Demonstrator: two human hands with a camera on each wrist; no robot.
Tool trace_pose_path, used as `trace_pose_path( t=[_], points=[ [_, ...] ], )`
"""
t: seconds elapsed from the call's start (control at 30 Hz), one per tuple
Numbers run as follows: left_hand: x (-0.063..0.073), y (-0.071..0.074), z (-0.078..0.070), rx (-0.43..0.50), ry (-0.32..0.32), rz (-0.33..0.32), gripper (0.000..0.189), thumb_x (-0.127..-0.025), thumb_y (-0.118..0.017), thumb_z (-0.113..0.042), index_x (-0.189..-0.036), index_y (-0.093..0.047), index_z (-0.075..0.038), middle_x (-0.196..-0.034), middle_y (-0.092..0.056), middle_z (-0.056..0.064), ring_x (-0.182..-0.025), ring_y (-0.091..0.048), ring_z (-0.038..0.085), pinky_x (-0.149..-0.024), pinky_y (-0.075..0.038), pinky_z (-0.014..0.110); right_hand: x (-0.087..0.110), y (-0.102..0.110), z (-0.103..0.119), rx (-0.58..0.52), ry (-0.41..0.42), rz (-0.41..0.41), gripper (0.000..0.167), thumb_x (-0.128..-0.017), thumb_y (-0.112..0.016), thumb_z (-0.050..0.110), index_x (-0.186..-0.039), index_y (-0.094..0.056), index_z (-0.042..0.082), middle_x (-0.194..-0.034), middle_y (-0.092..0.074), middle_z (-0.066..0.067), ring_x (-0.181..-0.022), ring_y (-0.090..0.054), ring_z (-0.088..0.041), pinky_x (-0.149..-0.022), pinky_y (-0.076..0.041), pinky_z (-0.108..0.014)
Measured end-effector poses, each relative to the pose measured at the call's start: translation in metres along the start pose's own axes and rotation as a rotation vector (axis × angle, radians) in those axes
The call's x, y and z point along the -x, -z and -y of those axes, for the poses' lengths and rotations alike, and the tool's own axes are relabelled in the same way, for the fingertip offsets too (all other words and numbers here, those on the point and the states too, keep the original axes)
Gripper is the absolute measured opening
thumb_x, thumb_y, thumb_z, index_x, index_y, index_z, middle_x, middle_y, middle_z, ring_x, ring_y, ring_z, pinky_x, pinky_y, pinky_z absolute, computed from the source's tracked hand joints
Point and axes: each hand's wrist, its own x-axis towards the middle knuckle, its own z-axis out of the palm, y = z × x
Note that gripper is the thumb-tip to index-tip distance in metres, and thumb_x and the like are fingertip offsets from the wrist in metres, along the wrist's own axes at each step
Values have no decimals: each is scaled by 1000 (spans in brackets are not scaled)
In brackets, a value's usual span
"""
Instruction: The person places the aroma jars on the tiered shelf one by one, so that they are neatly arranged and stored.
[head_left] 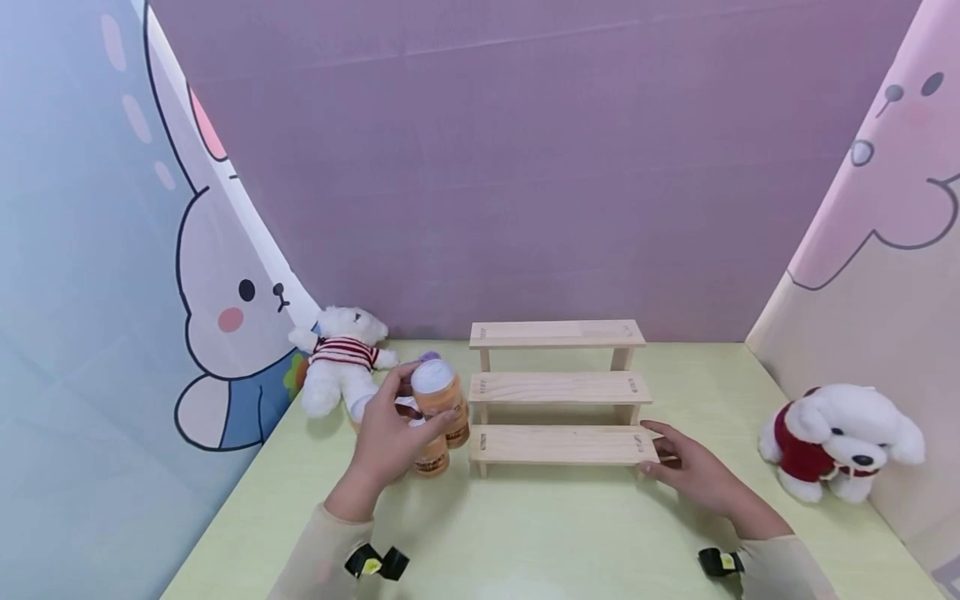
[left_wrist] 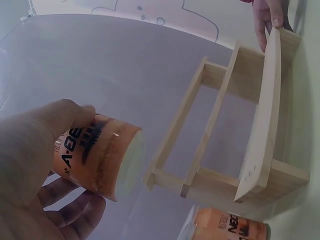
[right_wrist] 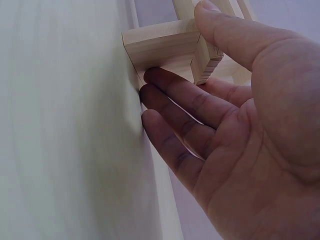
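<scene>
My left hand (head_left: 390, 437) grips an orange canister (head_left: 437, 392) with a white lid, tilted above the table; its printed label shows in the left wrist view. Below it, a second orange canister (head_left: 431, 461) stands close to the left end of a three-tier wooden step shelf (head_left: 562, 442). My right hand (head_left: 693, 475) holds the right end of the lowest step, thumb at the front corner and index finger behind. Under that step, in the right wrist view, the other fingers (right_wrist: 172, 132) lie loosely bent. Part of the second canister is hidden by my left hand.
At the back left a white plush toy (head_left: 345, 358) in a striped shirt leans by the wall. Another white plush dog (head_left: 840, 442) in red sits on the right. A small purple thing (head_left: 429, 356) peeks out behind the held canister. Fabric walls enclose the pale table (head_left: 525, 533).
</scene>
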Motion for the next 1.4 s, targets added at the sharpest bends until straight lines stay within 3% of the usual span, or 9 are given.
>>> trace_pose_path(
  t=[0.33, 0.7, 1.07, 1.4],
  points=[
    [-14, -14, -4, 69, -10, 6, 74, -76, -98, -29, -138, -59, -22, -115, -65, 1, -101, -59, 19, -75, -59, 46, 0, 0, -5, 0, 14, 0, 78, -99, -75, 27, -159, -33, 0, -122, -71, -12, -107, -70, -25, -91, -56, -28],
    [-29, -23, -14, 59, 33, 30, 71, -77, -97, -31, -136, -59, -25, -117, -64, -2, -105, -59, 19, -80, -60, 43, -2, -1, -5, 3, 23, -2, 79, -99, -75, 27, -159, -33, 0, -122, -71, -12, -108, -70, -24, -91, -56, -28],
    [-44, -39, -22, 104, 11, 51, 68, -80, -95, -27, -136, -58, -20, -119, -64, 1, -106, -60, 21, -81, -59, 42, -3, -1, -6, 3, 28, -3, 78, -99, -76, 27, -159, -34, 1, -120, -72, -11, -106, -70, -23, -91, -56, -30],
    [-58, -52, -24, 78, 35, 99, 69, -79, -95, -32, -137, -59, -23, -121, -63, -1, -102, -62, 23, -72, -59, 37, -1, -1, -4, 5, 29, -8, 79, -98, -76, 26, -159, -33, -1, -121, -72, -13, -106, -71, -25, -92, -56, -29]
  ],
)
